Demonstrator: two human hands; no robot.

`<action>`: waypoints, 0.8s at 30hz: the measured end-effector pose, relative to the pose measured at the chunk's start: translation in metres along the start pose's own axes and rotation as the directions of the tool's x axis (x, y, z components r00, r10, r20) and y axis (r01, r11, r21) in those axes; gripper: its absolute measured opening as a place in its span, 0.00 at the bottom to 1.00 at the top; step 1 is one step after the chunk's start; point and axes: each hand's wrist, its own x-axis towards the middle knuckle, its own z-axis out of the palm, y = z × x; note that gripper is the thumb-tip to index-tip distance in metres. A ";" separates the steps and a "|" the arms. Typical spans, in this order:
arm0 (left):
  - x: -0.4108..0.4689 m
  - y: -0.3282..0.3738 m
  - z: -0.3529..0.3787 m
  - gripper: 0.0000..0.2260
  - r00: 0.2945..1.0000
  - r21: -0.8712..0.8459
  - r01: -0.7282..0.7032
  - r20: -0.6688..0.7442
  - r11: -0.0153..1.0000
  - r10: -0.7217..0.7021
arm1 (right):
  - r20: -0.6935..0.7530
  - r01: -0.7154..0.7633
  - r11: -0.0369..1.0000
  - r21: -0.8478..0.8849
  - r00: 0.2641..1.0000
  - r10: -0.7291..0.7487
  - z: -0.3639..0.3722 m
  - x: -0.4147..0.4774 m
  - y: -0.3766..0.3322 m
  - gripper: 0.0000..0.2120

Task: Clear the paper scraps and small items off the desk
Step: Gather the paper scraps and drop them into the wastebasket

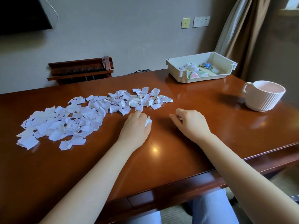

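Head view: we gather scraps [77, 117], clutching some in left hand [137, 125] and right hand [191, 123]. Next, probably the right-edge cup [265, 101].

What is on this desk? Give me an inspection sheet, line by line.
Surface: glossy brown desk, glare spots.
Job's things: paper scraps spread across the left half; tray at back right holds small toys.
Clutter: ribbed mug at right.
Hands: left hand grips a crumpled scrap; right hand curled, white bit under fingers, hold unclear.
Cables: black cable behind desk; white cable on wall.
Surroundings: wooden rack, wall sockets, curtain.
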 end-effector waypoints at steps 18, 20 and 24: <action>0.005 0.066 -0.015 0.10 0.952 -0.350 -0.131 -0.304 0.928 0.019 | -0.421 -0.007 0.993 0.117 0.905 0.056 -0.065 -0.041 0.026 0.19; 0.003 0.094 -0.016 0.09 0.933 -0.363 -0.230 -0.348 0.903 0.098 | -0.458 -0.046 0.992 0.121 0.884 0.096 -0.077 -0.057 0.041 0.18; 0.001 0.154 0.003 0.10 0.887 -0.402 -0.413 -0.382 0.817 0.261 | -0.514 -0.157 0.977 0.143 0.832 0.209 -0.101 -0.099 0.077 0.13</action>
